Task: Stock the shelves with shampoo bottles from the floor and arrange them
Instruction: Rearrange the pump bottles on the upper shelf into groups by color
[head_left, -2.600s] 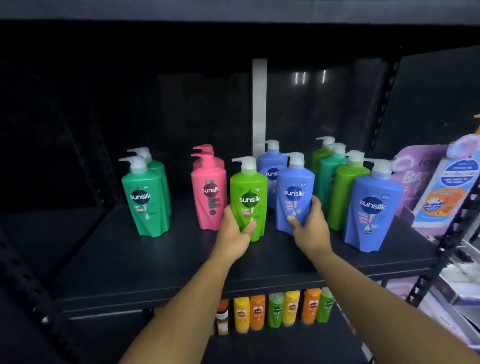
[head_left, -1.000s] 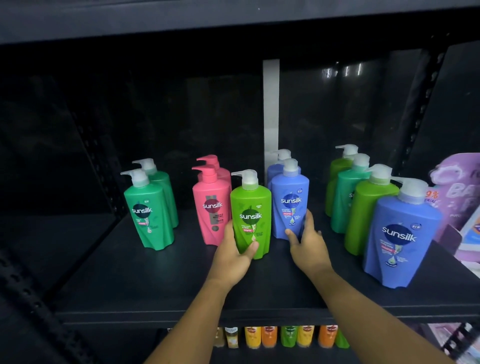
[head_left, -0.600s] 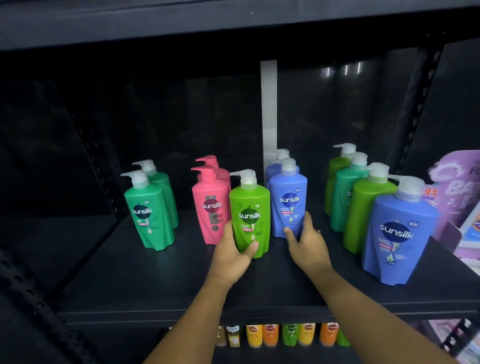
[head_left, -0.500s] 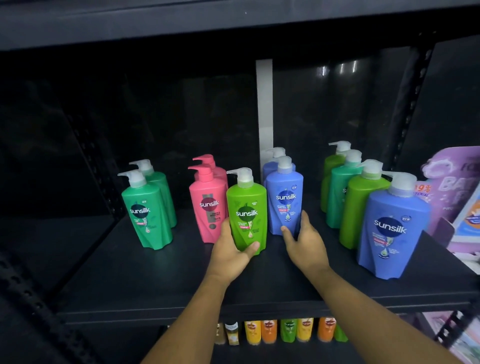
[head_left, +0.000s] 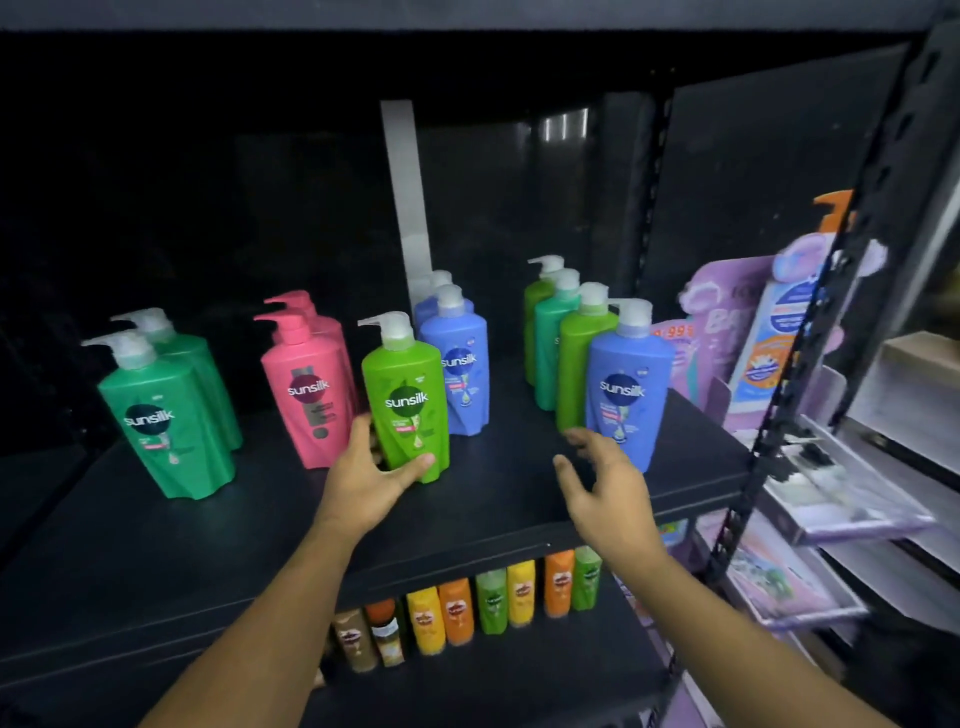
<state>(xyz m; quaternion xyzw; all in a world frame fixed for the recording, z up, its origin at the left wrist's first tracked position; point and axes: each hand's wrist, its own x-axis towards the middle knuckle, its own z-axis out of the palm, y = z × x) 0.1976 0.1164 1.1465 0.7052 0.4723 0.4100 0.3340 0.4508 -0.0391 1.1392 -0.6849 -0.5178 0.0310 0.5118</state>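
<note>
Pump bottles of shampoo stand on a dark shelf (head_left: 270, 519). My left hand (head_left: 366, 478) grips the base of a lime green bottle (head_left: 405, 400) at the middle front. Behind it to the right stand two blue bottles (head_left: 460, 374). My right hand (head_left: 602, 483) hovers with fingers spread and holds nothing, just in front of a blue bottle (head_left: 626, 387) that heads a row with lime and teal bottles (head_left: 582, 364) behind it. Two pink bottles (head_left: 306, 384) and two teal green bottles (head_left: 166, 415) stand further left.
Small orange, yellow and green bottles (head_left: 498, 597) line the shelf below. Purple and blue refill packs (head_left: 737, 332) lean at the right behind a black perforated upright (head_left: 810, 332). Another rack with packaged goods (head_left: 841, 499) stands at the far right.
My right hand has let go of the middle blue bottle and moved right toward the front blue bottle. My left hand still holds the lime green bottle.
</note>
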